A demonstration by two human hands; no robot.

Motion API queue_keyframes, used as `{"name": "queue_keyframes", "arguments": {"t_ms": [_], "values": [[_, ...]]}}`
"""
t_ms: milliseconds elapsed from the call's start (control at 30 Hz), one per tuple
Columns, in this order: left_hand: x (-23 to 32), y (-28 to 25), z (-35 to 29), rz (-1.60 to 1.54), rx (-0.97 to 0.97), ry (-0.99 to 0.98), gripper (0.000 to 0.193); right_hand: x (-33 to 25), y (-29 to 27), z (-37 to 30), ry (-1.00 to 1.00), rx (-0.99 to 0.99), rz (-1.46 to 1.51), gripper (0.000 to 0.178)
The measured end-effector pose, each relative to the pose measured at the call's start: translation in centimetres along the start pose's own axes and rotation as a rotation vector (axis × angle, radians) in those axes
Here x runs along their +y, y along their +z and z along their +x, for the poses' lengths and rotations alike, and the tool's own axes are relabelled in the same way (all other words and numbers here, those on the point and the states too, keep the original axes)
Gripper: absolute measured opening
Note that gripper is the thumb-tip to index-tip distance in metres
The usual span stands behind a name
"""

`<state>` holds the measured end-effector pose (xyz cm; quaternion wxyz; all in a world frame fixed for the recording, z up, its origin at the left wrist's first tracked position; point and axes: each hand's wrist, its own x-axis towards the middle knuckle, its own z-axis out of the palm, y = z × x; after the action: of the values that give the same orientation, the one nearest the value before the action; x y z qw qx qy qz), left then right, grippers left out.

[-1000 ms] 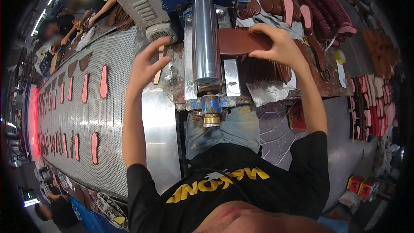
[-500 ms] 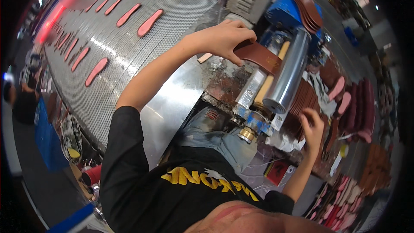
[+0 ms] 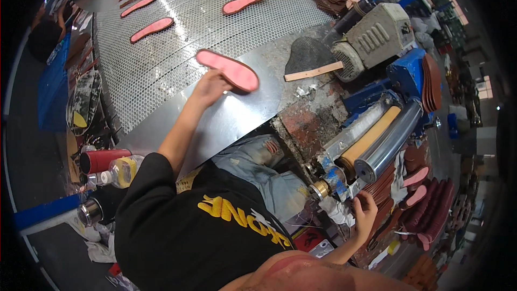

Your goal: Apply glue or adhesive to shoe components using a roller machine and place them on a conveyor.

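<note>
My left hand (image 3: 211, 87) is closed on the near edge of a pink-faced insole (image 3: 229, 71) with a dark rim, over the smooth metal plate (image 3: 258, 105). Its fingertips are partly hidden by the insole. On the right, my right hand (image 3: 365, 213) has loosely curved fingers with nothing visible in them. It is beside a stack of brown insole pieces (image 3: 381, 196), below the roller machine. That machine has a shiny steel roller (image 3: 390, 143) next to a tan roller (image 3: 370, 133); no piece shows between them.
Pink insoles (image 3: 152, 29) lie in rows on the perforated metal conveyor (image 3: 183, 8). A grey motor (image 3: 379, 35) stands behind the rollers. Brown curved pieces (image 3: 431, 83) hang by the blue housing. Bottles and a red cylinder (image 3: 105, 160) sit at left. Maroon bundles (image 3: 428, 213) lie right.
My left hand has moved left from the rollers to the metal plate; the brown piece it held there now shows as a pink-faced insole. My right hand is lower, its fingers more curled. The view shifted.
</note>
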<state>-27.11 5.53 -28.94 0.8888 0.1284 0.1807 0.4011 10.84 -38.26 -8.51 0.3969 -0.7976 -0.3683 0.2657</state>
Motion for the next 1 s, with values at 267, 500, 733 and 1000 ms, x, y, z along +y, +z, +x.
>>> {"name": "queue_keyframes", "arguments": {"t_ms": [267, 500, 733, 1000], "values": [[8.0, -5.0, -5.5, -0.226, 0.505, 0.425, 0.039, -2.1, -1.4, 1.6, -0.104, 0.015, -0.089, 0.009], [8.8, -6.9, -4.1, -0.101, 0.524, 0.408, 0.043, -9.7, -6.5, 0.9, -0.536, 0.366, -0.026, 0.025], [11.5, -8.9, -5.2, -0.162, 0.621, 0.392, 0.045, -21.0, -6.7, 14.3, -0.692, 0.547, -0.342, 0.021], [12.7, -9.5, -3.6, -0.054, 0.592, 0.332, 0.042, -20.9, -8.4, 28.7, -0.152, 0.442, -1.032, 0.058]]}}
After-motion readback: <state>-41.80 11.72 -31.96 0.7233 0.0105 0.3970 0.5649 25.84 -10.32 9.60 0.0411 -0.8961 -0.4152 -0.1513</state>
